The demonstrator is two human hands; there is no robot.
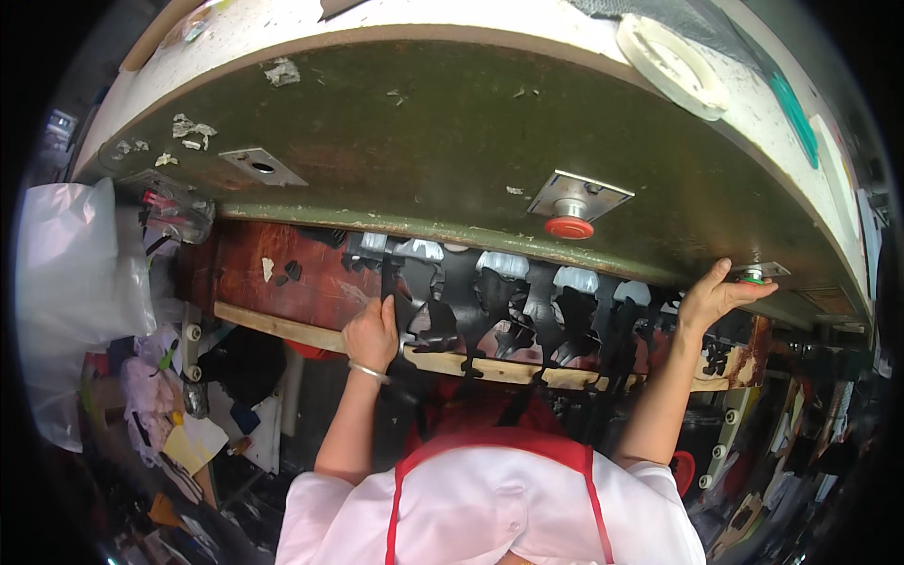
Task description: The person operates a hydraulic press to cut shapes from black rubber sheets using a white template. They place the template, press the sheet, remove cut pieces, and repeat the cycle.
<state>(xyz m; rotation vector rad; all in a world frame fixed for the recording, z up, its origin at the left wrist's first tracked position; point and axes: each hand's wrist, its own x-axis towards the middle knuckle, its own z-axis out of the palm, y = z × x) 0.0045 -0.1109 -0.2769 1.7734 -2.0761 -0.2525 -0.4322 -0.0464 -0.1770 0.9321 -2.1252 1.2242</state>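
Lying across the reddish-brown board (247, 268) is a black sheet (537, 306) with irregular cut-outs. My left hand (372, 334) is closed at the left edge of this sheet, thumb uppermost, and appears to pinch it; the fingers' undersides are hidden. On the right, my right hand (716, 299) reaches up to a green push button (753, 279) on the machine's dark green front (405, 132). Its fingers are stretched out against the button and its thumb stands apart. Light grey pieces (504, 265) show along the sheet's far side.
A red mushroom button (570, 227) sticks out of the machine front between my hands. Left of it is a metal plate (264, 168) with a hole. A roll of tape (673, 66) lies on the white top. Clear plastic bags (85, 282) hang at the left. A wooden strip (282, 326) edges the board.
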